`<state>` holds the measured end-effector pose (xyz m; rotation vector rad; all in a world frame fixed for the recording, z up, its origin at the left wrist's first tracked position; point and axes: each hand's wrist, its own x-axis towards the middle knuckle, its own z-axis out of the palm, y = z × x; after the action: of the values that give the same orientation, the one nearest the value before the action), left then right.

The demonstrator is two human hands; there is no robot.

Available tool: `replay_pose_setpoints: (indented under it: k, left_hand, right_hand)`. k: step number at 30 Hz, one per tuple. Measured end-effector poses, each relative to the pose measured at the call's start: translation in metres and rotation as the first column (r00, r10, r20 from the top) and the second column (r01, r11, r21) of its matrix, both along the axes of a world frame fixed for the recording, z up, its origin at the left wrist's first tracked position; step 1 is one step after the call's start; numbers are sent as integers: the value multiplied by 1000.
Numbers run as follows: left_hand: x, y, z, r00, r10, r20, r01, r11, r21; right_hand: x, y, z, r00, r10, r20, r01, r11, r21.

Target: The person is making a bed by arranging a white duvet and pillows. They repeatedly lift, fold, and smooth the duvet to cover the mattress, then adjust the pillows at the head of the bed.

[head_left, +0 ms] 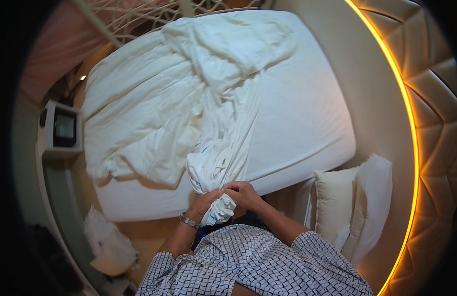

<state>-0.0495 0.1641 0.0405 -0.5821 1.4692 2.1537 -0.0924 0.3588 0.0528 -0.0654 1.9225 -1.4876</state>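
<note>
Left hand [204, 203] closed around bunched white bed linen [206, 170], right hand [244, 195] pinching it with curled fingers, bundle at the near edge of the mattress [302, 118], beside a rumpled cream duvet [149, 118]

A curved amber light strip [415, 138] glows at the right, warming the padded wall [438, 163]; soft shadows crease the white bedding [181, 103]. Fisheye distortion bends straight edges, and black fills the corners.

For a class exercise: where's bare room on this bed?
Free: the white sheet right of the rumpled duvet, and its near-left strip below the duvet. Crowded: near middle, where left hand and right hand grip bunched fabric.
</note>
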Motion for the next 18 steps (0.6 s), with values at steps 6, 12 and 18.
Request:
replay_pose_setpoints:
  k: [6, 12, 18]
  left_hand:
    - [29, -70, 38, 996, 75, 43, -72, 996, -57]
    - [42, -95, 37, 992, 112, -51, -122, 934, -336]
    - [38, -97, 33, 991, -108, -76, 0, 575, -818]
  right_hand:
    - [-2, -86, -43, 913, 405, -39, -407, 910, -80]
    - [7, -143, -93, 890, 367, -269, -390, 920, -33]
    - [4, -163, -111, 929, 320, 187, -269, 929, -252]
